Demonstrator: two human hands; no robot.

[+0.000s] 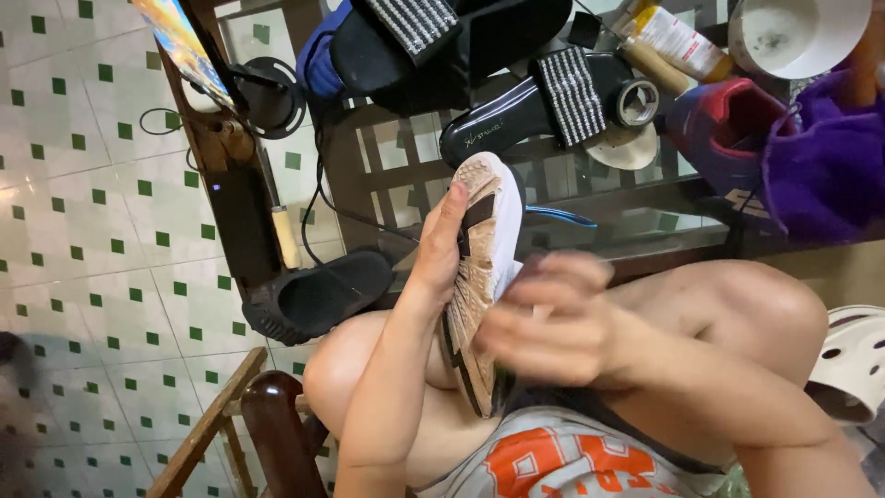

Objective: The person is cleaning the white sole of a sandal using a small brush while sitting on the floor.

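Observation:
My left hand (441, 251) grips a white sneaker (489, 242) by its worn tan and black sole, with the thumb laid along the sole near the toe. The shoe stands on end over my lap, toe pointing up and sole facing left. My right hand (553, 325) is blurred and sits against the shoe's white upper side, fingers curled. Whether it holds anything is hidden by the blur. My bare knees (343, 369) and an orange-printed grey shirt (562, 461) fill the bottom of the view.
A glass-topped wooden table (608, 198) ahead carries black sandals with glittery straps (544, 97), a tape roll (634, 101), bottles (673, 41), a white bowl (797, 32), a red and blue sneaker (728, 129) and purple cloth (825, 157). A black clog (318, 295), a white clog (853, 364) and a wooden chair (267, 424) are nearby.

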